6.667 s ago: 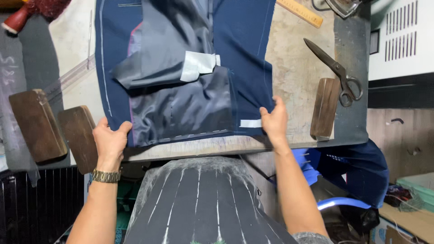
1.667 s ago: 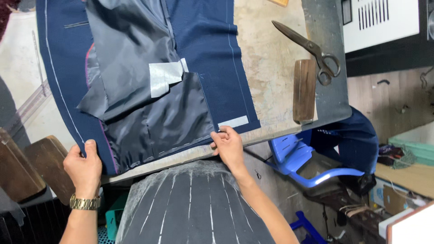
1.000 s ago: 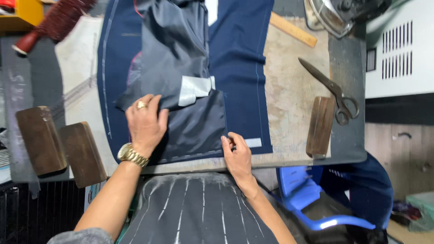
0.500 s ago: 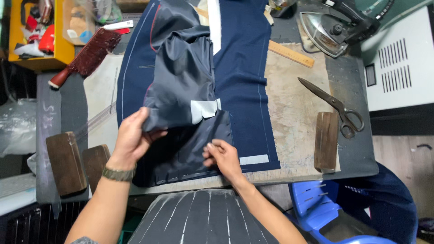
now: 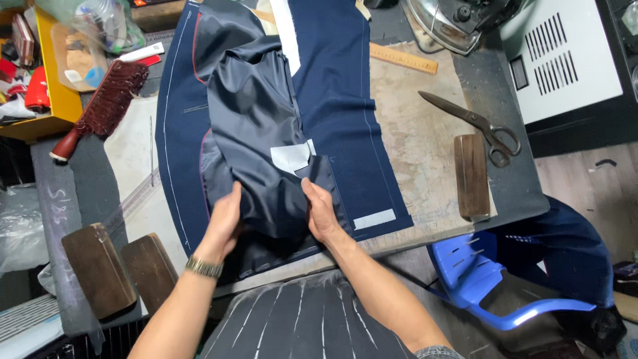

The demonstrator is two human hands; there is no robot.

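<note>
A navy blue garment panel [image 5: 345, 119] with chalk lines lies flat on the worktable [image 5: 425, 159]. A dark shiny lining piece [image 5: 256, 126] with a white patch [image 5: 291, 158] lies folded on top of it. My left hand [image 5: 226, 219] grips the lining's lower left edge, with a watch on that wrist. On the lining's lower right edge rests my right hand [image 5: 320, 211], fingers curled over the fold. Both hands hold the same bunched lining near the table's front edge.
Large scissors [image 5: 475, 123] and a wooden block [image 5: 472, 174] lie at right, a wooden ruler [image 5: 402, 58] and an iron [image 5: 452, 20] behind. Two wooden blocks [image 5: 116, 269] sit at front left, a red brush [image 5: 103, 106] and a yellow tray [image 5: 46, 73] at back left. A blue plastic chair [image 5: 492, 286] stands beside the table.
Both hands left the cloth's front edge and came together on the lining, lifting and folding its lower part. The view shifted forward, showing more of the table's back.
</note>
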